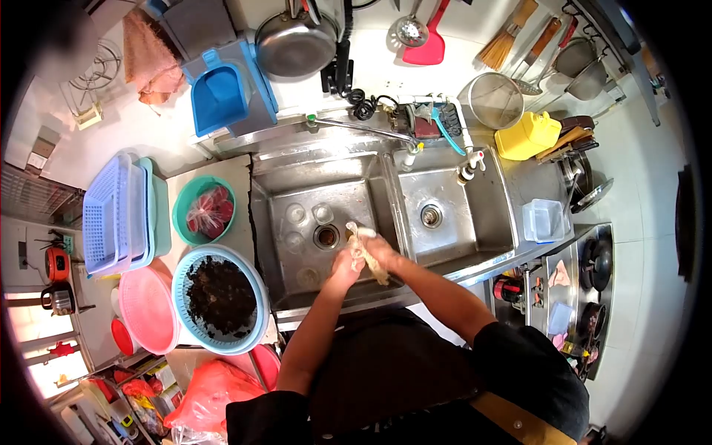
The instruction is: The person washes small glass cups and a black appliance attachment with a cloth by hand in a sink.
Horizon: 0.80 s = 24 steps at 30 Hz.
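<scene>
Left hand (346,266) and right hand (380,252) clasp what looks like a bunched tan cloth (377,271) over the larger sink basin (330,191), probably to catch drips.

bright window (53,375) at left, white wall (475,43) ahead

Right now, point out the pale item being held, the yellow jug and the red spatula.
Pale item (376,269): head view, on its lower end.
Yellow jug (526,138): head view, middle of its body.
Red spatula (425,50): head view, on its blade.
</scene>
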Tool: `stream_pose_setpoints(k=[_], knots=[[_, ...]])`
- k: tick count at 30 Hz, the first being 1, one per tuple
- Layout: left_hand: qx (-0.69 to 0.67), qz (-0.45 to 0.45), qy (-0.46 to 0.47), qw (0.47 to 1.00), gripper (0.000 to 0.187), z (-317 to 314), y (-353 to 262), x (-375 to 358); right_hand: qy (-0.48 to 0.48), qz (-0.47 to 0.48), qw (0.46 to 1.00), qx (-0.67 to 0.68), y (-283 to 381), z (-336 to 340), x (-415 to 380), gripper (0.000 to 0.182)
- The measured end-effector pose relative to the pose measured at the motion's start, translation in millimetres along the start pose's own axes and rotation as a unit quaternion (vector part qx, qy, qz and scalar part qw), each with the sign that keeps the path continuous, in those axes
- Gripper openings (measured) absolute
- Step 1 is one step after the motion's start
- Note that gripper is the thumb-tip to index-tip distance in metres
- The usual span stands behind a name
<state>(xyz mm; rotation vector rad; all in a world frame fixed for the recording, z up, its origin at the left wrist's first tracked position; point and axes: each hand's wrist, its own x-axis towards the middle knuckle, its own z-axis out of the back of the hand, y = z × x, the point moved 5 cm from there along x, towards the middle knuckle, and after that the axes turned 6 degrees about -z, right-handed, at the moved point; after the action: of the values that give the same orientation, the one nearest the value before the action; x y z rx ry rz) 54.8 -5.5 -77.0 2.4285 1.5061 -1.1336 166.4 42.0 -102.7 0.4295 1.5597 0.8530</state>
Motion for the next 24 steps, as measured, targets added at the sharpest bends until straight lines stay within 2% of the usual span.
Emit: stream_pose_setpoints(k=[2,3,4,5,7,8,10,11,13,16,17,20,21,22,23,24], knots=[[0.024,-0.005,-0.048,0.999,0.018,14.2,-7.0,15.7,-0.072,-0.044,0.991,-0.100,38.5,-5.6,-44.6,0.040],[0.106,-0.046,-0.088,0.989,0.015,9.0,-20.8,4.5,-0.081,0.032,0.986,-0.145,34.8,-1.3,-40.8,0.039],[0.122,-0.042,-0.110,0.985,0.016,26.1,-20.3,8.2,-0.104,-0.010,0.990,-0.098,7.5,6.0,-27.2,0.048],[0.140,-0.033,-0.132,0.981,0.017,59.2,-17.0,19.2,-0.102,0.064,0.982,-0.147,-5.9,15.9,-15.0,0.046],[0.168,-0.029,-0.164,0.972,0.014,137.1,-14.5,46.8,-0.067,0.097,0.982,-0.148,-2.0,30.1,-17.6,0.041],[0.177,-0.032,-0.178,0.967,0.012,178.2,-13.6,58.5,-0.033,0.074,0.991,-0.111,3.5,35.5,-25.0,0.039],[0.152,-0.035,-0.221,0.963,0.015,216.2,-25.8,60.1,-0.058,0.065,0.982,-0.166,11.7,44.8,-35.7,0.035],[0.127,-0.036,-0.244,0.961,0.016,230.1,-32.8,60.0,-0.049,0.068,0.987,-0.137,15.4,46.7,-38.5,0.033],[0.079,-0.042,-0.286,0.954,0.020,243.7,-46.0,59.9,-0.033,0.065,0.994,-0.082,14.9,53.7,-51.0,0.029],[0.053,-0.047,-0.339,0.938,0.026,248.8,-55.6,65.0,-0.108,-0.122,0.981,-0.107,49.6,48.1,-86.4,0.025],[0.069,-0.044,-0.359,0.930,0.028,248.0,-54.6,66.3,-0.068,-0.109,0.991,-0.047,11.7,57.1,-64.1,0.024],[0.183,-0.026,-0.444,0.877,0.036,266.8,-38.4,81.8,-0.026,-0.011,1.000,0.004,10.0,62.7,-54.6,0.023],[0.293,-0.066,-0.535,0.790,0.035,264.5,-36.9,83.4,0.006,0.047,0.999,0.016,-1.2,67.1,-36.0,0.031],[0.395,-0.118,-0.599,0.687,0.034,254.0,-30.1,88.0,-0.005,0.035,0.999,0.035,1.3,69.4,-38.0,0.034],[0.485,-0.143,-0.663,0.553,0.033,240.0,-20.9,91.6,-0.016,0.023,0.998,0.053,11.7,67.2,-44.1,0.038],[0.566,-0.168,-0.624,0.512,0.032,217.4,-18.0,95.2,-0.027,0.011,0.997,0.070,17.2,67.9,-46.1,0.043]])
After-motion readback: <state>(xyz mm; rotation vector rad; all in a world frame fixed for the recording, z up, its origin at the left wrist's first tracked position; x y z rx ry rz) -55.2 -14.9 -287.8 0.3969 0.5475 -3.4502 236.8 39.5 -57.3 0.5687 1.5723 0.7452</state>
